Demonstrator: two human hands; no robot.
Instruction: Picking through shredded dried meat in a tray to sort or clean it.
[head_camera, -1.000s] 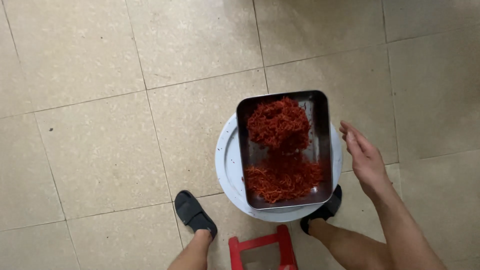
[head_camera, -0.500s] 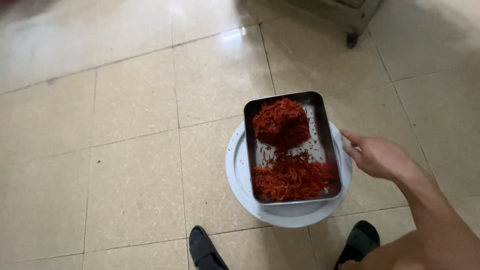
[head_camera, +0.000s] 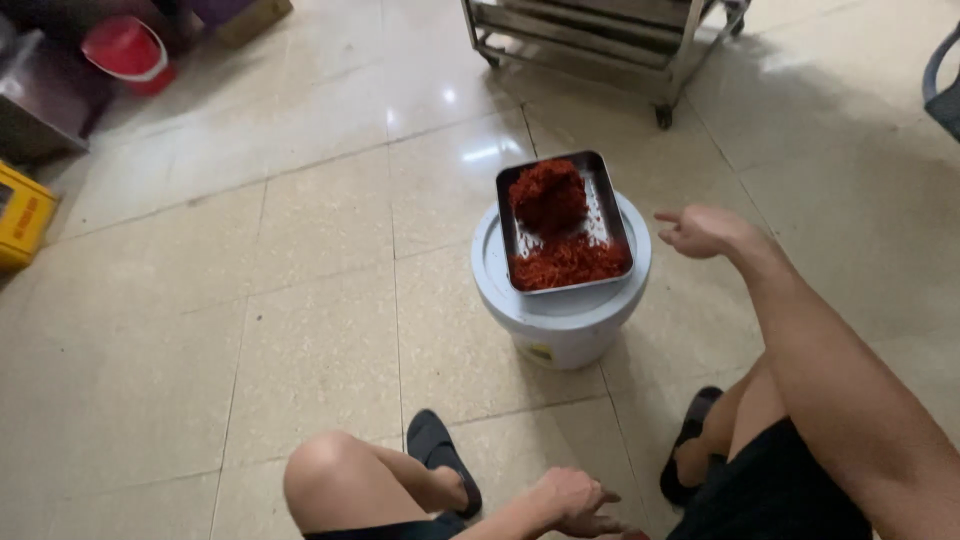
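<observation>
A steel tray (head_camera: 601, 185) heaped with red shredded food (head_camera: 552, 200) rests on the lid of a white bucket (head_camera: 560, 325) standing on the tiled floor. My right hand (head_camera: 703, 231) hovers just right of the tray, fingers loosely curled with the forefinger out, holding nothing. Down at the bottom edge, my left hand (head_camera: 575, 501) sits near my knee with fingers bent and nothing visible in it. My legs and two black slippers (head_camera: 441, 457) frame the bucket from the near side.
A metal wheeled rack (head_camera: 610, 40) stands at the back. A red bucket (head_camera: 130, 52) and dark boxes sit at the far left, with a yellow crate (head_camera: 20, 215) on the left edge. A chair edge (head_camera: 945, 85) shows at the right.
The view has pulled back and tilted up, so more of the room shows. My right hand stays beside the tray. My left hand and knee have come into view.
</observation>
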